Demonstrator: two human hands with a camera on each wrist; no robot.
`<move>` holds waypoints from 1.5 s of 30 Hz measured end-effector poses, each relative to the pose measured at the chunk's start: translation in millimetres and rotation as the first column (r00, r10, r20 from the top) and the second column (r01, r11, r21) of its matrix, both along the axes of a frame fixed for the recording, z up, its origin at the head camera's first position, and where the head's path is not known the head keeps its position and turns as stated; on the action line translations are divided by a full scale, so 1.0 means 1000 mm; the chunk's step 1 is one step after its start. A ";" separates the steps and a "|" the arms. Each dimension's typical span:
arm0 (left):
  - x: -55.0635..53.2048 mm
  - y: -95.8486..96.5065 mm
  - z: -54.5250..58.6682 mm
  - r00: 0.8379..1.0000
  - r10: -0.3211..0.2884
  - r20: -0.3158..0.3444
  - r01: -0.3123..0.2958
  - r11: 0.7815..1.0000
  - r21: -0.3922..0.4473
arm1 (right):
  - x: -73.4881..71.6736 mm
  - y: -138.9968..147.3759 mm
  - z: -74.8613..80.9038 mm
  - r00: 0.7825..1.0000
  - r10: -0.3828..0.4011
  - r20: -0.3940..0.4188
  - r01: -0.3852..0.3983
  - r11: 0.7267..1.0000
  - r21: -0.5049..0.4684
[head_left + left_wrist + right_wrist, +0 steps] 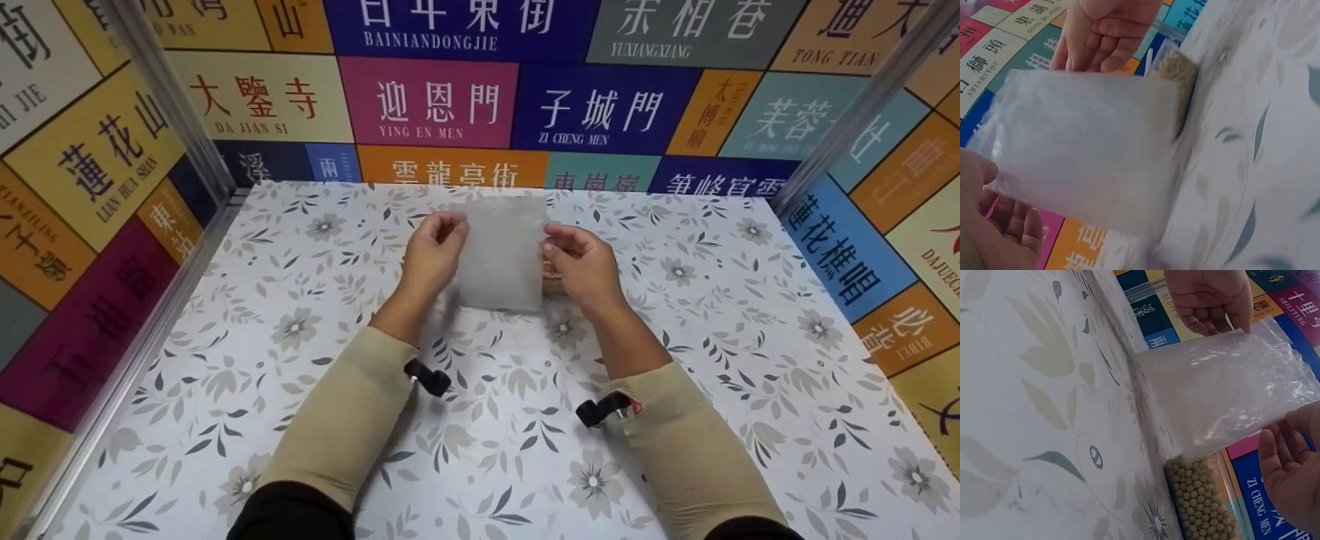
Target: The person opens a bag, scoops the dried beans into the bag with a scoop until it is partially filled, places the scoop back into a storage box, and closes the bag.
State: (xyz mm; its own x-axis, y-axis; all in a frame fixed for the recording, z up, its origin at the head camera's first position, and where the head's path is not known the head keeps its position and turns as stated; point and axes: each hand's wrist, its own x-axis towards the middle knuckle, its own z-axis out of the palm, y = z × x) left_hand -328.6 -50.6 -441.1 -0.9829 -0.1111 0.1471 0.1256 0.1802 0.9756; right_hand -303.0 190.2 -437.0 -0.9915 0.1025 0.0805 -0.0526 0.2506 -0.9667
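Note:
A translucent plastic bag hangs upright between the two hands, over the far middle of the table. Its left edge is pinched near the top by my left hand, thumb against curled fingers. My right hand pinches the opposite edge, also near the top; the other fingers curl loosely. The bag looks flat, with a wrinkled, shiny upper end, and I see nothing inside it. Partly hidden behind the bag and right hand, a clear container of round yellowish beans rests on the table.
A white tablecloth with grey flowers and leaves covers the table. Panels of coloured street-name signs stand behind it and along both sides. Metal posts mark the back corners. Each sleeve carries a small black wrist mount.

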 end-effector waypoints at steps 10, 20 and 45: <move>0.010 0.030 0.007 0.998 0.047 -0.050 -0.043 0.996 0.084 | 0.005 0.015 0.000 1.000 -0.005 -0.030 0.003 0.998 -0.058; 0.019 0.027 0.010 0.982 0.006 -0.186 0.000 0.999 0.036 | 0.015 0.015 0.013 0.998 0.003 -0.056 -0.007 0.997 -0.075; 0.045 0.050 0.018 0.938 -0.032 -0.344 0.055 0.997 0.057 | 0.037 0.001 0.032 0.950 0.175 -0.257 -0.231 0.950 -0.209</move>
